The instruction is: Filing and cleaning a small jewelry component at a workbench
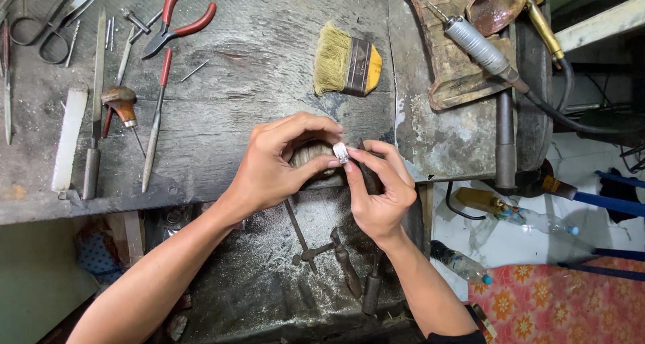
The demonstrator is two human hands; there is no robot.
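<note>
My left hand (279,159) and my right hand (379,186) meet at the front edge of a worn dark workbench (255,82). Between their fingertips sits a small silver ring-like piece (341,152), pinched by the thumb and fingers of both hands. My left hand also rests on a rounded wooden peg (310,152) that juts from the bench. My right hand grips a thin dark tool (368,173) whose tip lies against the silver piece.
A flat bristle brush (346,65) lies behind the hands. Red-handled pliers (178,21), files and gravers (124,109) lie at the left. A rotary handpiece (480,48) rests at the right. Below the bench hangs a dusty tray with tools (336,263). Plastic bottles (537,220) lie on the floor.
</note>
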